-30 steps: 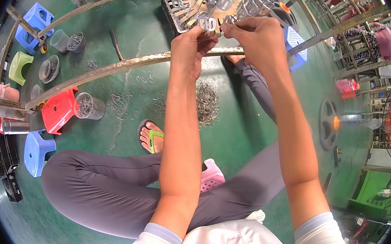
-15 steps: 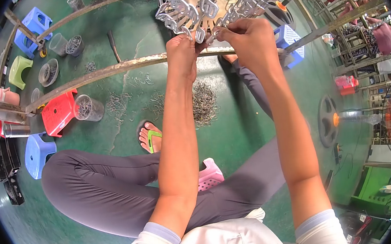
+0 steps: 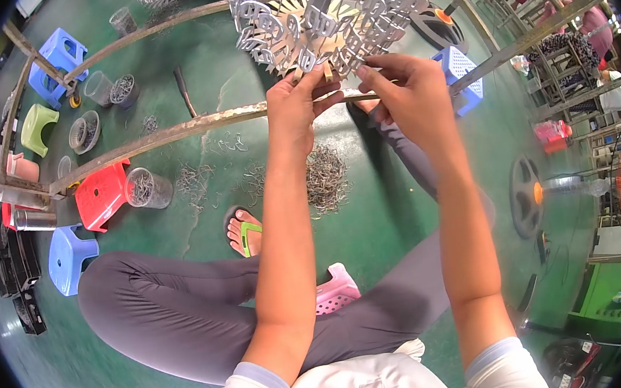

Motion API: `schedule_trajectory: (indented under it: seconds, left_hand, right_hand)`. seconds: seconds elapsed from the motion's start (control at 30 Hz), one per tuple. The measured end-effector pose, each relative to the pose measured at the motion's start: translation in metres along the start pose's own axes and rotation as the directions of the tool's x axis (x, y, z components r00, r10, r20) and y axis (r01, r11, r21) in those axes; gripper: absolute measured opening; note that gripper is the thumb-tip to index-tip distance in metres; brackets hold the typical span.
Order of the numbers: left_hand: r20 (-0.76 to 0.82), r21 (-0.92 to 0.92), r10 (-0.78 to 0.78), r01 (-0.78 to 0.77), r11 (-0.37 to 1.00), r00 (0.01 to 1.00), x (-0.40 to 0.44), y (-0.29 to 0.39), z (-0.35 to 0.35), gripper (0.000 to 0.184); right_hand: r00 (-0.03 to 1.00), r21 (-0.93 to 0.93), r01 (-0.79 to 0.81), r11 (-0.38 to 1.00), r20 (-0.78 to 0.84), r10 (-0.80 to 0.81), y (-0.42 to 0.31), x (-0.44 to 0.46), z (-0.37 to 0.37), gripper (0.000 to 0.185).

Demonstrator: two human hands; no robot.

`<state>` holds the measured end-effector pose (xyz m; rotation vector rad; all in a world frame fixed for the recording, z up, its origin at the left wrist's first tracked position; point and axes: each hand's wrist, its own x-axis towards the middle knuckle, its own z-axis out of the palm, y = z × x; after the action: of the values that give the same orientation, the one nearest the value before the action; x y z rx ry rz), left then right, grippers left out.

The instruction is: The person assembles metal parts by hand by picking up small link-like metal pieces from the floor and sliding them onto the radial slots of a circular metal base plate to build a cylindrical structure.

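Silver metal brackets already crowd the slatted rack; how much work remains is unclear. The left hand and right hand meet its near edge, fingers bent; whether they clamp a bracket, I cannot tell.

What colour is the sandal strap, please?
The sandal strap is bright green, seen best in the head view.

Single head cam, fisheye, facing forward-down: lap close, left hand and right hand farther out, floor around.
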<state>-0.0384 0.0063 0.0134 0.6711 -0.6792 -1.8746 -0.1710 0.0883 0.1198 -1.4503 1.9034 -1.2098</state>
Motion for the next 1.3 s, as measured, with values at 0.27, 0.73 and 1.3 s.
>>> schedule_trajectory:
  seconds: [0.27,0.73,1.3]
  left_hand:
    - [0.058,-0.050,-0.044,0.047,0.998,0.997,-0.001,0.008,-0.009,0.021]
    - [0.038,-0.018,0.012,-0.011,1.000,0.999,-0.007,0.002,-0.006,0.022]
    - [0.052,-0.199,-0.032,0.042,0.979,0.998,-0.013,-0.004,-0.009,0.028]
  right_hand:
    - [0.996,-0.036,0.005,0.999,0.088,-0.001,0.005,0.019,0.010,0.026]
    - [0.986,-0.083,-0.070,0.994,0.146,0.082,-0.001,0.017,0.001,0.024]
    - [0.968,-0.101,-0.092,0.991,0.223,0.113,-0.010,0.007,-0.017,0.021]
